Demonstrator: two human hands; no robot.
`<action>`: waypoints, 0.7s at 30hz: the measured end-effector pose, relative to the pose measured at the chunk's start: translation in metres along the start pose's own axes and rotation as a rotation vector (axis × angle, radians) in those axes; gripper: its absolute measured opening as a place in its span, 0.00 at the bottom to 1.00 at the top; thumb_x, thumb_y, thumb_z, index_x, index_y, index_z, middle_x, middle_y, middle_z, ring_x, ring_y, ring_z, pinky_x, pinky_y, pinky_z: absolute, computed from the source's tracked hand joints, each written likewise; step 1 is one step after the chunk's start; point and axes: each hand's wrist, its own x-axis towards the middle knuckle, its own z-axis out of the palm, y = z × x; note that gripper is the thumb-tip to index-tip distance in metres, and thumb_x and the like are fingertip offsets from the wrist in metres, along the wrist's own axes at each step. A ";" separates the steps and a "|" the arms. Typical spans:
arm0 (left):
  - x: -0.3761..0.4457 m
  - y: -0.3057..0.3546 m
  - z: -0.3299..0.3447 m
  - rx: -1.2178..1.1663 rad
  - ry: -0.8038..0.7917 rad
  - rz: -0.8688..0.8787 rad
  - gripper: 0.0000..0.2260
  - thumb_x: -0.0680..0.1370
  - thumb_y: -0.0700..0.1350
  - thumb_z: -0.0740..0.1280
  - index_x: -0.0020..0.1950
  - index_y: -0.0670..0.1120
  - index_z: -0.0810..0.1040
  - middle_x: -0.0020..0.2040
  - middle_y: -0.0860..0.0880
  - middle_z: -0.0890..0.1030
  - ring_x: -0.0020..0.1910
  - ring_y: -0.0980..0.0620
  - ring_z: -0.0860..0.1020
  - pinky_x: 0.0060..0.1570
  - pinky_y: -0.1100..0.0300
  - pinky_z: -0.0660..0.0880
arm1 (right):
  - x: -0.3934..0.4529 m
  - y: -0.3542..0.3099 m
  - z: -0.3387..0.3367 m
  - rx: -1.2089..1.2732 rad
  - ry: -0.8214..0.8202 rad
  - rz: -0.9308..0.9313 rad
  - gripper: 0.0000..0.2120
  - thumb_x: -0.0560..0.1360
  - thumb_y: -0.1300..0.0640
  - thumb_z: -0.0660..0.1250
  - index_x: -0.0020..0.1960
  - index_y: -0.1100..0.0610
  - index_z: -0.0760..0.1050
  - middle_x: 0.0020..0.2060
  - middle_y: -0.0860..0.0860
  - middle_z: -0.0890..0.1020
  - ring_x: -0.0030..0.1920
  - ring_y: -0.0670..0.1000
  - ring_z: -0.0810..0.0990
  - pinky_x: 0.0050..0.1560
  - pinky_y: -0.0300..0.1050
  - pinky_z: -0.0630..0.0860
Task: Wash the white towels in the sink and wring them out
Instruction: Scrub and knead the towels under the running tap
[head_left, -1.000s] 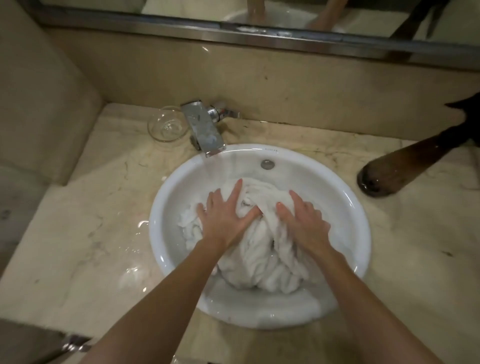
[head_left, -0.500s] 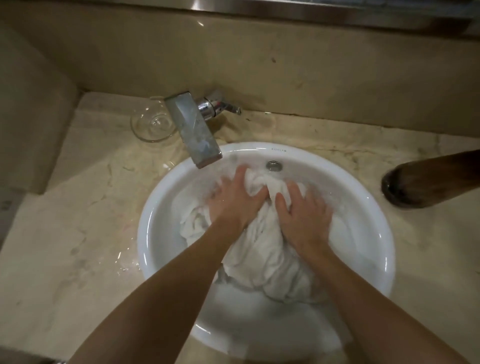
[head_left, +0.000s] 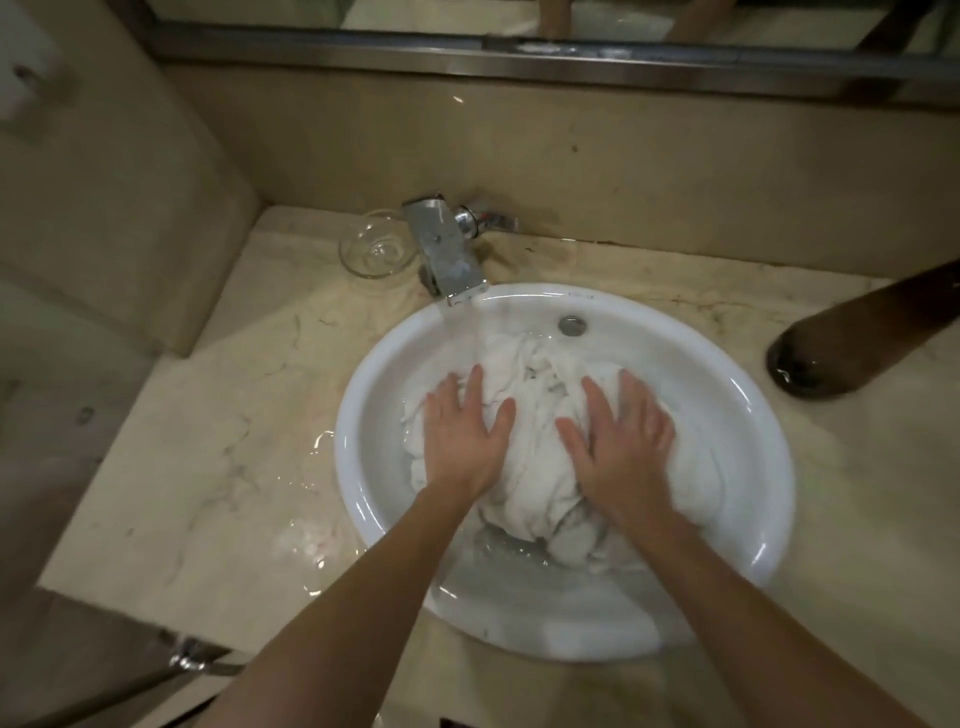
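White towels (head_left: 540, 415) fill mid-basin; left hand (head_left: 465, 428) and right hand (head_left: 621, 441) press flat-fingered, sink (head_left: 748, 415) walls bare around

Faucet (head_left: 447, 254) juts over the sink (head_left: 769, 499) rim at upper left, glass dish (head_left: 376, 250) right beside it. Dark cylinder thing (head_left: 852, 343) blocks the right side. Wet marble counter (head_left: 208, 467) on the left is open, so is the basin's near end.
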 end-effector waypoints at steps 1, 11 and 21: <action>-0.009 -0.003 -0.001 0.005 -0.009 0.005 0.40 0.73 0.71 0.44 0.81 0.52 0.53 0.81 0.44 0.54 0.80 0.47 0.49 0.78 0.53 0.39 | -0.018 -0.003 -0.001 -0.011 -0.022 -0.095 0.41 0.76 0.29 0.49 0.77 0.58 0.64 0.76 0.63 0.63 0.76 0.62 0.60 0.72 0.64 0.58; -0.001 -0.019 -0.001 0.048 -0.183 0.054 0.49 0.66 0.79 0.49 0.80 0.58 0.37 0.80 0.50 0.36 0.78 0.51 0.34 0.76 0.44 0.35 | -0.023 0.008 0.011 -0.309 -0.262 -0.304 0.67 0.50 0.35 0.82 0.77 0.65 0.56 0.72 0.70 0.67 0.74 0.66 0.67 0.69 0.66 0.69; -0.007 -0.020 -0.029 0.241 -0.436 0.193 0.71 0.53 0.77 0.71 0.75 0.56 0.23 0.77 0.47 0.26 0.75 0.43 0.26 0.74 0.38 0.34 | 0.022 -0.011 -0.045 -0.182 -0.452 -0.203 0.34 0.71 0.57 0.70 0.73 0.49 0.62 0.62 0.58 0.76 0.58 0.64 0.76 0.57 0.51 0.72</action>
